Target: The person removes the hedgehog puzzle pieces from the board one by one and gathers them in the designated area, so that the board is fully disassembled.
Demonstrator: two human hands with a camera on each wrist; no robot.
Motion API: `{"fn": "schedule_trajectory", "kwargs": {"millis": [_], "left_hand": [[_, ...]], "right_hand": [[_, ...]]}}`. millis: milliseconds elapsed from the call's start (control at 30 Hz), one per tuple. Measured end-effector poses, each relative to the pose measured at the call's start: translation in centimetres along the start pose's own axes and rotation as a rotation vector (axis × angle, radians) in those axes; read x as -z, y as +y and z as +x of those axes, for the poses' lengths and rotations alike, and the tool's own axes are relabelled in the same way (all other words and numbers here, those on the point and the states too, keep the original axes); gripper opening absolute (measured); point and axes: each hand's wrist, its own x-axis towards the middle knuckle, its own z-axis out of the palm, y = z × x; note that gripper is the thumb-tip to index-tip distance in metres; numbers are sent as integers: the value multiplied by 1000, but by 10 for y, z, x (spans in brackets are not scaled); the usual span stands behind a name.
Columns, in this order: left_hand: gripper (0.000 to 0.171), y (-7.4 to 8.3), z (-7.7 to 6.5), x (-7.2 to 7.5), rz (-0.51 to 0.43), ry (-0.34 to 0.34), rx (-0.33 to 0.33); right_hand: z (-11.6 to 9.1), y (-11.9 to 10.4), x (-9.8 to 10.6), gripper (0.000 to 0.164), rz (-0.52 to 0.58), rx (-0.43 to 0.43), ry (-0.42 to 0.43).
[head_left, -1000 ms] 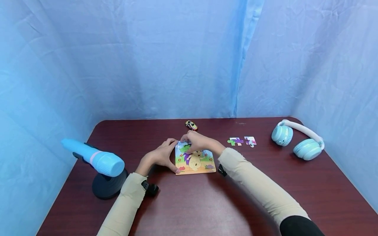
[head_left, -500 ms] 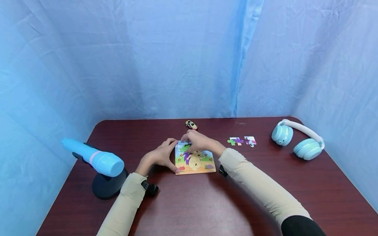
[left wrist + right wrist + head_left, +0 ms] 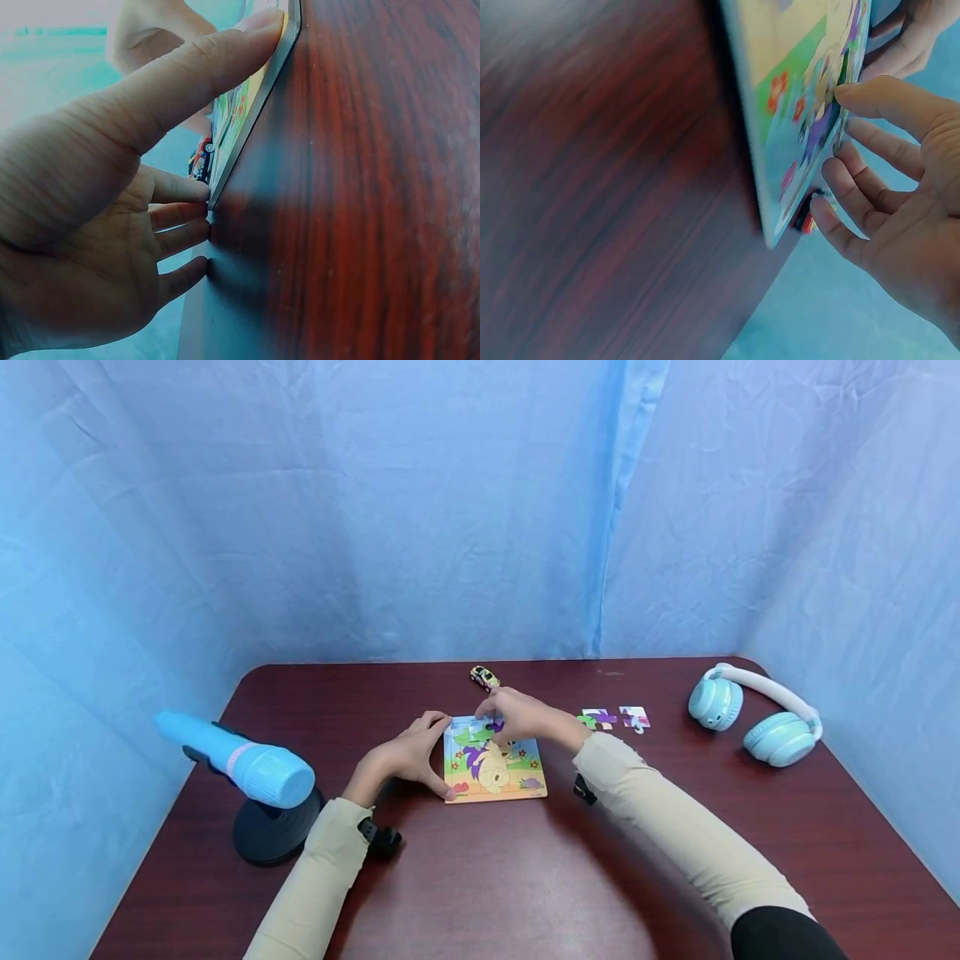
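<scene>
Item: one picture puzzle (image 3: 495,768), thin and square-cornered, which we are seeing lying flat near the middle of the dark red-brown table (image 3: 510,877), a cartoon figure and flowers showing on its face. Left hand (image 3: 411,756): spread wide, fingers fairly straight, thumb resting on the near left corner and fingertips meeting the far left one. Right hand (image 3: 521,714): reaching over the puzzle's far part, thumb and fingers near together and lightly bent; we are not managing to tell whether they are pinching a piece. Beyond the puzzle: one toy car (image 3: 482,677). To its right: two loose pieces (image 3: 635,717), lying apart. Far right: white-and-pale-blue headphones (image 3: 780,739). Left: one light-blue cylinder (image 3: 273,777), leaning above a round black base (image 3: 266,839). Behind, blue cloth (image 3: 420,510) is hanging.
</scene>
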Motion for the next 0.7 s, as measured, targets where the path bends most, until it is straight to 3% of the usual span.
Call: {"fn": "schedule_trajectory", "kwargs": {"millis": [700], "left_hand": [[123, -1, -2, 0, 14, 24, -24]], "right_hand": [[-45, 63, 22, 39, -33, 28, 53]]}}
